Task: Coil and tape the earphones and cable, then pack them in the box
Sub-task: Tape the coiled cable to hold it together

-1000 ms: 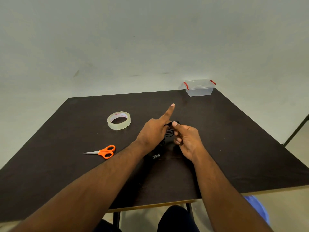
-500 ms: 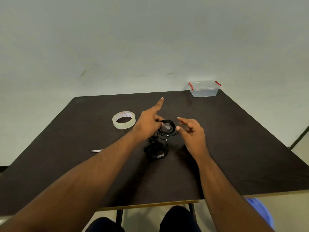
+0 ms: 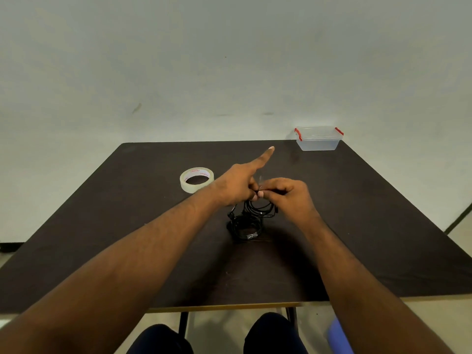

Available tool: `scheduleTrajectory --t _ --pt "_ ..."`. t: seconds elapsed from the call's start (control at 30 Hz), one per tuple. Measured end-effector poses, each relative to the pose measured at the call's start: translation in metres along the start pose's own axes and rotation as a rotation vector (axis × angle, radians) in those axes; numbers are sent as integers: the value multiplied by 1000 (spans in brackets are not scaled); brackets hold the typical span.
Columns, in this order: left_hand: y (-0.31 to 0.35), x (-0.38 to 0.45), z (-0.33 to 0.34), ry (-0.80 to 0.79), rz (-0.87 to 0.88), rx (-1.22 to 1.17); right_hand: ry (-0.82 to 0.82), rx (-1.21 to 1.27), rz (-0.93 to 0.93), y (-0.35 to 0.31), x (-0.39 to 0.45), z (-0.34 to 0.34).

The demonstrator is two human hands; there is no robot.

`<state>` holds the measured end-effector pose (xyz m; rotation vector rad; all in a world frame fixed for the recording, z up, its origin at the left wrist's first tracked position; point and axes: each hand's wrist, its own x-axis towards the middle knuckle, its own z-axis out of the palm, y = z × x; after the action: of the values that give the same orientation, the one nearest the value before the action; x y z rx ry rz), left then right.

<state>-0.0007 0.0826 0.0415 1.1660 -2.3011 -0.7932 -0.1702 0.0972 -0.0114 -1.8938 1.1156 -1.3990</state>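
I see a dark brown table (image 3: 357,226) filling most of the view, pushed up against a pale wall (image 3: 229,60). At its far right corner sits a clear plastic box (image 3: 318,139) with its lid on and red clips at the ends, well apart from everything else. Left of centre lies a roll of clear tape (image 3: 196,179), flat on the table, just beside my left wrist. Near the middle of the table is a black cable (image 3: 244,227) wound into a loose coil lying flat, with a small shiny patch on its near edge. Just beyond it, a second thinner black coil, the earphones (image 3: 260,209), is lifted at its top and hangs from my fingers down toward the table. My left hand (image 3: 236,186) has the index finger stretched straight out toward the far edge, while the thumb and the curled fingers pinch the top of the earphones. My right hand (image 3: 288,196) is closed in from the other side, its fingertips pinched on the same spot, touching the left hand. A small clear strip of tape (image 3: 260,180) sticks up between the two hands, though I cannot tell which fingers hold it.
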Motion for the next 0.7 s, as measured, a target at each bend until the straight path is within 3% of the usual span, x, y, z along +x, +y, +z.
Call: scheduleTrajectory --t 0.13,0.27,0.43,0.7 --pt "3 -2 -1 0 -5 -71 10 157 175 -4 3 -4" --pt "5 -5 5 51 -78 -288 37 192 271 -6 5 -6" --pt "6 -9 16 230 -193 -504 20 130 277 -8 3 -6" --pt "10 -8 23 465 -276 -547 37 130 205 -14 2 -6"
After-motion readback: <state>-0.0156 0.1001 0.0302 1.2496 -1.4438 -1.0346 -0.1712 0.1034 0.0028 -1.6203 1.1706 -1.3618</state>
